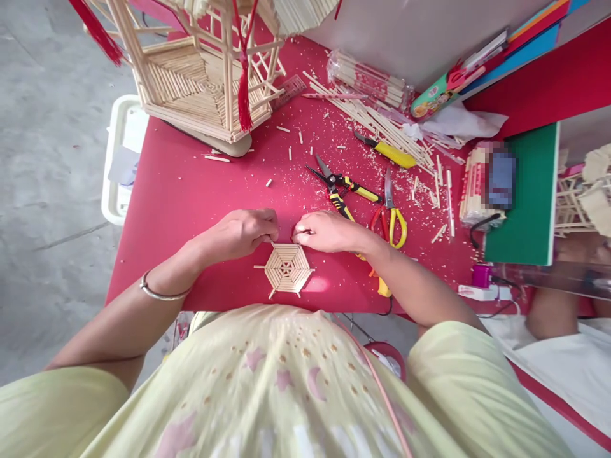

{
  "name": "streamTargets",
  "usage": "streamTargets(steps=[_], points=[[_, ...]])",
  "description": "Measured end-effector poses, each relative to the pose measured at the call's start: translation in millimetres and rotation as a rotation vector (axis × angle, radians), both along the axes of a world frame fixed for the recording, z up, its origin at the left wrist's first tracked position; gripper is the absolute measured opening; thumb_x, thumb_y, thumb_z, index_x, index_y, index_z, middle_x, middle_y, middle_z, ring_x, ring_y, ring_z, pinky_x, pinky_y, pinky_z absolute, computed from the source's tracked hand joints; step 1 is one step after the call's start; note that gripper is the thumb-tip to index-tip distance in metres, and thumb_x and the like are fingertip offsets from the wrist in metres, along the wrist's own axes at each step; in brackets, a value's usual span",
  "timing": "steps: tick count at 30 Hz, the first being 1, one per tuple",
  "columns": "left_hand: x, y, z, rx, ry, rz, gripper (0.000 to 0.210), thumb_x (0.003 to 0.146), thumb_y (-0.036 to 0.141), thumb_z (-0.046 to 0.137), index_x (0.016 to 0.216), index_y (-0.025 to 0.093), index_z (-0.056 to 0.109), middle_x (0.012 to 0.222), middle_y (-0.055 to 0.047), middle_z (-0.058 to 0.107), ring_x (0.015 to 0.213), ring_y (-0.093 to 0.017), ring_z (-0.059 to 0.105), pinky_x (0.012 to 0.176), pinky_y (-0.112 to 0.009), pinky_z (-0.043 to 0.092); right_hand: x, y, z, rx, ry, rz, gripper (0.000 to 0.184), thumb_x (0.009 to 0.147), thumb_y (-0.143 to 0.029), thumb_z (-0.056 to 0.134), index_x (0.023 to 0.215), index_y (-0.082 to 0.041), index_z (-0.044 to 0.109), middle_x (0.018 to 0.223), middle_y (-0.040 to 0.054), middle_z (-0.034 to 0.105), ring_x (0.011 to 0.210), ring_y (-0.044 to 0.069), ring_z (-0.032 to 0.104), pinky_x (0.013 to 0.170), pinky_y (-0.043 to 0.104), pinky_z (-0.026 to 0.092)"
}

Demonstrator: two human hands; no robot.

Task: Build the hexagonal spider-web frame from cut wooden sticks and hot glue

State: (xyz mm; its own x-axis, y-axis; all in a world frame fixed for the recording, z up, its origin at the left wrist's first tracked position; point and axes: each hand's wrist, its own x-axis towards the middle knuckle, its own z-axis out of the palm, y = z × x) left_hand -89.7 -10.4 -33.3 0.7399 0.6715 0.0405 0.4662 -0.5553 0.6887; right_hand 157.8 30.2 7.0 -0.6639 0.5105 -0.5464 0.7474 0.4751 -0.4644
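Note:
A small hexagonal panel (287, 267) of pale wooden sticks, laid in rings around a star-shaped centre, lies on the red table by my body. Stick ends jut from its corners. At its upper left corner, my left hand (245, 228) has its fingers pinched together. My right hand (329, 230) is closed at the upper right corner. The fingers cover both corners. Beyond my right hand are black-and-yellow snips (334, 181) and scissors (389, 213) with red and yellow handles. Partly hidden beneath my right forearm is an orange-yellow tool (383, 286) with a cable.
A large stick-built lantern frame (229, 121) with red tassels stands at the back left. Loose sticks (377, 121), a yellow-handled tool (398, 154) and bagged sticks (367, 79) lie back right, among scattered chips. A green board (522, 216) and another person's arm (554, 305) are at right.

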Motion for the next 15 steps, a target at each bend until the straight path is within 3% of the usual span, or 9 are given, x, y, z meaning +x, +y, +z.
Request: streamTargets(steps=[7,15], points=[[2,1,-3.3,-0.080,-0.067,-0.034,0.026,0.093,0.003,0.049,0.091,0.017,0.070,0.090,-0.004,0.071,0.082,-0.015,0.064,0.076,-0.024,0.045,3,-3,8.7,-0.051,0.033,-0.034,0.026,0.094,-0.032,0.055,0.089,-0.020,0.077,0.089,0.0057,0.073,0.082,0.017,0.060,0.072,0.027,0.034],[0,3,4.1,-0.455,-0.253,0.038,0.015,0.091,0.014,0.061,0.092,0.016,0.076,0.090,-0.005,0.078,0.079,-0.013,0.071,0.072,-0.020,0.052,14,-1,5.0,-0.218,0.156,-0.087,0.026,0.092,-0.032,0.055,0.093,-0.019,0.077,0.084,0.0011,0.072,0.077,0.013,0.059,0.073,0.026,0.037]])
